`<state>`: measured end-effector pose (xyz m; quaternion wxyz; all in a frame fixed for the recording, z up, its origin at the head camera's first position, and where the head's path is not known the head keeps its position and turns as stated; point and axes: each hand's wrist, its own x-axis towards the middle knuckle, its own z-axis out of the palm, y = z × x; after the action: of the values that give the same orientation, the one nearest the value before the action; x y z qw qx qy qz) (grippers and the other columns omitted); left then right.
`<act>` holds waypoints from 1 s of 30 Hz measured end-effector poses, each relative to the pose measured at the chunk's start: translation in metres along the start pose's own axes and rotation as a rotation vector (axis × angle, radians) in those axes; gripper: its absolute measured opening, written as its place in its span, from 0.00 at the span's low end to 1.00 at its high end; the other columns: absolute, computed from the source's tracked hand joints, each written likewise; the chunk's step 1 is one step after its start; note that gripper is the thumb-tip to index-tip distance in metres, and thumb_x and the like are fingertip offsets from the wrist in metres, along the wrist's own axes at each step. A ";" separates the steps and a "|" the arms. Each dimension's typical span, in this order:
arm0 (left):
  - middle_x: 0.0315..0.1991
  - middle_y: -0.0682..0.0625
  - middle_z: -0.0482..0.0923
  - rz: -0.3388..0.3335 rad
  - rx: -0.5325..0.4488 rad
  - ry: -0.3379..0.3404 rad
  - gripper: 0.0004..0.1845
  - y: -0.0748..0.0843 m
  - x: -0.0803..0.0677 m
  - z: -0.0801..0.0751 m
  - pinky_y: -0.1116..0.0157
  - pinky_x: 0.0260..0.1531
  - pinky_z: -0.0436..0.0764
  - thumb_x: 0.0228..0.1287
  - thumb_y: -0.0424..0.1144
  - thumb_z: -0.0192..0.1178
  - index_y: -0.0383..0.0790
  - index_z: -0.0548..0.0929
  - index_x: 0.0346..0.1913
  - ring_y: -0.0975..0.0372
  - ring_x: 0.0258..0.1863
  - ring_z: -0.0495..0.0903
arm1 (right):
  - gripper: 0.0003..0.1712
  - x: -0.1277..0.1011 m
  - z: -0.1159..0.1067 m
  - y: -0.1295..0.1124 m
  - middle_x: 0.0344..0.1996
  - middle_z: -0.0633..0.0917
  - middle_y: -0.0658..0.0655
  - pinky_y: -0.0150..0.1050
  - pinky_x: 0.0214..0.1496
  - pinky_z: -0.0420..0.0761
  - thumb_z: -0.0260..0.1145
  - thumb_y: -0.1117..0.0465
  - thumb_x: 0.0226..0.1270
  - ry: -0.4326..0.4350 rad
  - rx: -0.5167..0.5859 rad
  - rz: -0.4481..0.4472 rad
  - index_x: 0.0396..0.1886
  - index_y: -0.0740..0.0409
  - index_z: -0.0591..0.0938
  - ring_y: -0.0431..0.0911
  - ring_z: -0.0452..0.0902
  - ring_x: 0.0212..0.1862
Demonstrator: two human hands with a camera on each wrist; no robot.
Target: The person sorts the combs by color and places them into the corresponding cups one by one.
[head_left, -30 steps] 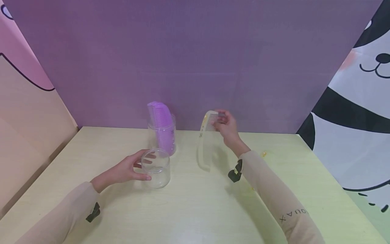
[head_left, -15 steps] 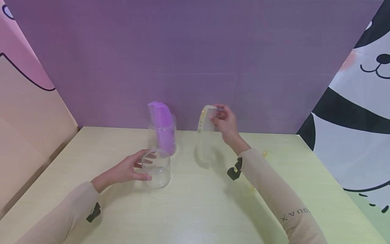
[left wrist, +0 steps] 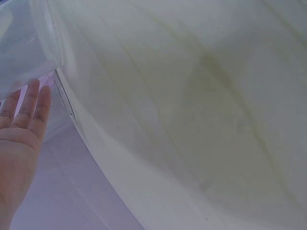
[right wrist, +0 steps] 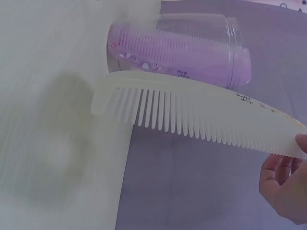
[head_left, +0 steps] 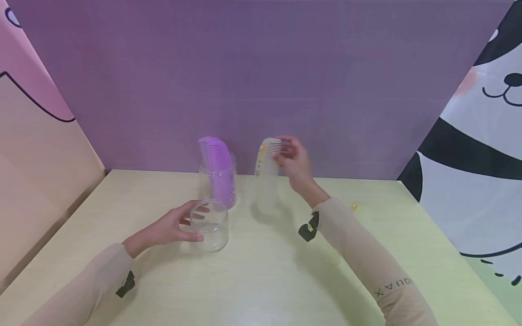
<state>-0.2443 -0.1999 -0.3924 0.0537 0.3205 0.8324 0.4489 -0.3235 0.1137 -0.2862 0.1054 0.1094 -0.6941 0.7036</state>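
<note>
My right hand pinches the top end of a pale cream comb, which hangs teeth-right above the surface, clear of it. My left hand curls its grip round an empty clear cup standing on the surface. Just behind that cup stands a second clear cup holding a purple comb upright.
</note>
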 end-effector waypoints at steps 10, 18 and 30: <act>0.60 0.37 0.68 -0.003 0.001 -0.003 0.46 0.001 0.000 0.000 0.50 0.51 0.76 0.47 0.43 0.71 0.44 0.57 0.68 0.47 0.57 0.72 | 0.24 -0.008 0.021 -0.012 0.42 0.80 0.60 0.32 0.37 0.79 0.61 0.77 0.55 -0.070 0.050 -0.059 0.52 0.62 0.72 0.43 0.78 0.38; 0.61 0.38 0.68 -0.008 -0.007 -0.005 0.46 0.004 0.000 -0.001 0.50 0.51 0.76 0.47 0.43 0.71 0.44 0.57 0.68 0.46 0.57 0.72 | 0.23 -0.009 0.038 -0.025 0.40 0.81 0.54 0.32 0.38 0.81 0.62 0.77 0.55 -0.099 0.132 -0.104 0.50 0.60 0.73 0.43 0.78 0.38; 0.60 0.39 0.68 -0.008 -0.002 -0.001 0.46 0.005 0.001 -0.001 0.51 0.51 0.77 0.46 0.43 0.71 0.44 0.57 0.68 0.47 0.56 0.73 | 0.23 -0.008 0.056 -0.046 0.43 0.81 0.56 0.33 0.38 0.80 0.63 0.76 0.54 -0.096 0.219 -0.138 0.51 0.60 0.73 0.44 0.78 0.40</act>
<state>-0.2428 -0.1979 -0.3882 0.0562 0.3172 0.8333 0.4493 -0.3013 0.0585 -0.2438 0.1079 0.2013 -0.6083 0.7602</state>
